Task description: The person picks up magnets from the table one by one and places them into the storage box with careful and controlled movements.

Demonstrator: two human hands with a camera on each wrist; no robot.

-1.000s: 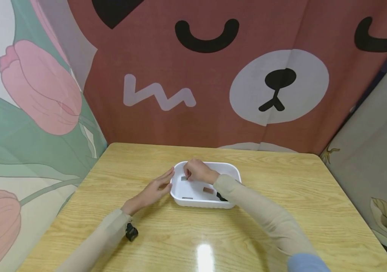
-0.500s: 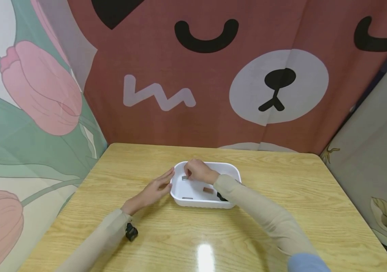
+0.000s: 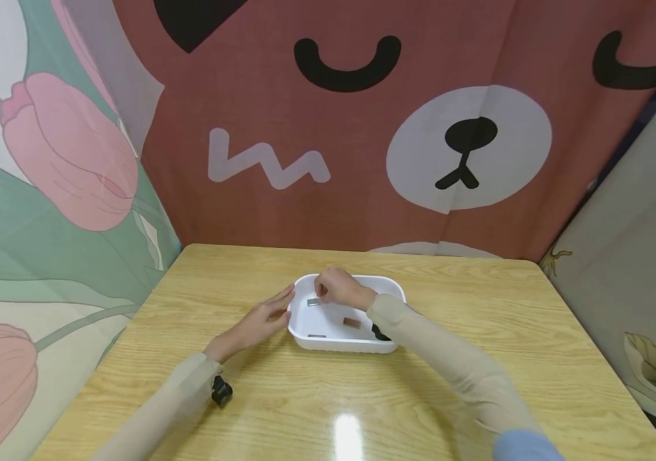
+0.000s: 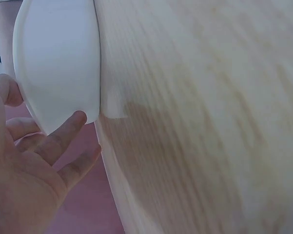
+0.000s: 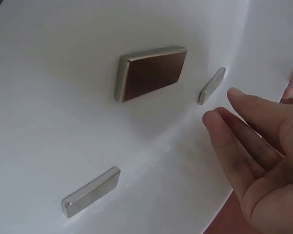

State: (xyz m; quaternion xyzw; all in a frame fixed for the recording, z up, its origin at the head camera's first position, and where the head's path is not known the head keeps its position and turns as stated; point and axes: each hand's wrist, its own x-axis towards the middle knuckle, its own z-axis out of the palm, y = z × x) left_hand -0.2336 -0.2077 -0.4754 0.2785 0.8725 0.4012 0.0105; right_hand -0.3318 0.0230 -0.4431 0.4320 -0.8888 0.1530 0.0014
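Observation:
A white plastic tray point(image 3: 342, 346) with rounded corners stands on the table. Along its left wall lies my left hand point(image 3: 254, 325), fingers stretched out and touching the outside and rim. My right hand point(image 3: 338, 287) reaches inside, fingers bent downward. In the right wrist view, thumb and fingertips of that hand point(image 5: 263, 151) are slightly parted with nothing between them, close to a small silver metal bar point(image 5: 212, 87). A larger flat rectangular block point(image 5: 155, 73), silver-edged with a brown-looking face, lies nearby, along with another narrow silver bar point(image 5: 91, 192).
Light wood-grain table point(image 3: 282, 403) surrounds the tray. Behind it hangs a red-brown curtain point(image 3: 305, 218) printed with a bear face, and a tulip-print cloth point(image 3: 74, 147) is at the left. A black wrist device point(image 3: 221, 391) sits at my left cuff.
My right hand has shifted slightly to the right inside the tray, and more of the silver bar by its fingertips shows. The left hand keeps its place at the wall.

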